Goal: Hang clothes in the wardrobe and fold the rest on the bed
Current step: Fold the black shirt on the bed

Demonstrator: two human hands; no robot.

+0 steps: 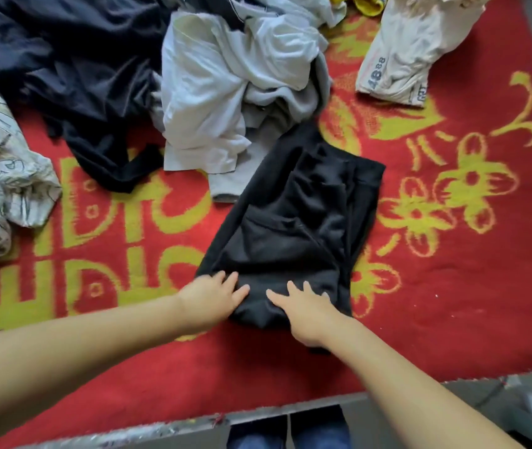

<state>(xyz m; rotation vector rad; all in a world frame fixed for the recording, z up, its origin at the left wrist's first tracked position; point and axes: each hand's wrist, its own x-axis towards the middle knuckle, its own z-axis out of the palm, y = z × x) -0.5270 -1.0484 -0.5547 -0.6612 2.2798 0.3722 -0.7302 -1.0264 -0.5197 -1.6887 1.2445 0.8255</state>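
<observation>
two hands flat on one black garment; five unfolded garments beyond.

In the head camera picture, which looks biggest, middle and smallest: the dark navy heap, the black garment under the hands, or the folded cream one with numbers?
1. Dark navy heap, biggest, though the picture edge cuts it off.
2. Black garment, middle.
3. Cream garment, smallest; it lies farther away, so its real size is unsure.
</observation>
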